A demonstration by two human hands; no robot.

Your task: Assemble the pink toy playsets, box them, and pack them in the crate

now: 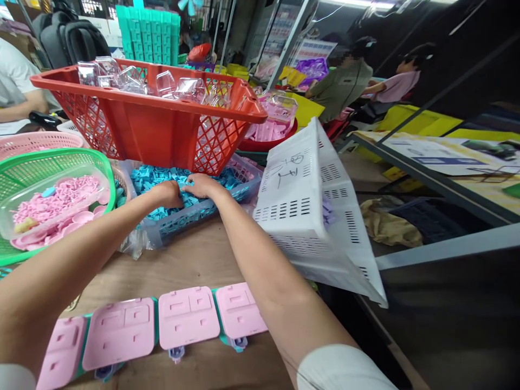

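Note:
Both my hands reach into a low grey-blue basket (190, 218) filled with small turquoise plastic pieces (156, 177). My left hand (168, 193) is curled into the pile, fingers closed on pieces I cannot make out. My right hand (203, 186) rests beside it, fingers bent down into the same pieces. A row of pink plastic cases (187, 317) with teal backs lies on the wooden table (190, 260) in front of me, under my forearms.
A red mesh crate (154, 127) of clear plastic shells sits above the basket. A green basket (52, 162) with pink parts stands at left. A tilted white crate (317, 216) leans at right. Other people sit at the far left and back right.

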